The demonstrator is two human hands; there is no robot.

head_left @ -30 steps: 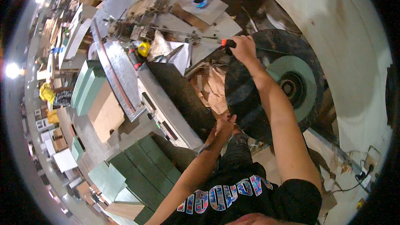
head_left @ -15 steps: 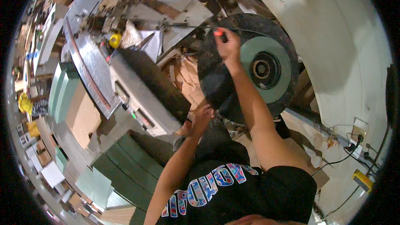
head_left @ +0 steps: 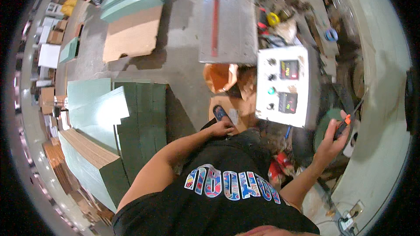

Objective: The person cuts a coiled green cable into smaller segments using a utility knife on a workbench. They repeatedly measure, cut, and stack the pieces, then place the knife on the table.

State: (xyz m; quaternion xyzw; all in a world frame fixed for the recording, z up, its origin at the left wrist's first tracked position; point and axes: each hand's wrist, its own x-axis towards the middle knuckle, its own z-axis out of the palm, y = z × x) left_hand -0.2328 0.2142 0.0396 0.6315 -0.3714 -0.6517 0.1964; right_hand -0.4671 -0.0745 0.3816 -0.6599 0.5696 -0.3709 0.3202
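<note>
My right hand (head_left: pixel 330 146) is closed around the orange and black handle of a screwdriver (head_left: pixel 341 130). Its long thin shaft points up and away to the right. Behind that hand is a large dark disc bearing a green roll (head_left: pixel 322 124), mostly covered by the hand and a control box. My left hand (head_left: pixel 222 129) rests at my leg with its fingers curled together, and nothing shows in it. Between the hands and farther out stands the white control box (head_left: pixel 273 98), with two lit displays, black knobs and a green button.
A metal table (head_left: pixel 234 26) with a red strip lies ahead, next to tools and yellow tape (head_left: pixel 273 19). Stacked green boards (head_left: pixel 142 118) stand at left, a brown board (head_left: pixel 133 32) beyond. A pale wall curves along the right, with a power socket (head_left: pixel 347 223) low down.
My view has swung left, and the control box now faces me. My right hand, still with the screwdriver, has moved off the disc's front toward the wall. My left hand stays by my leg.
</note>
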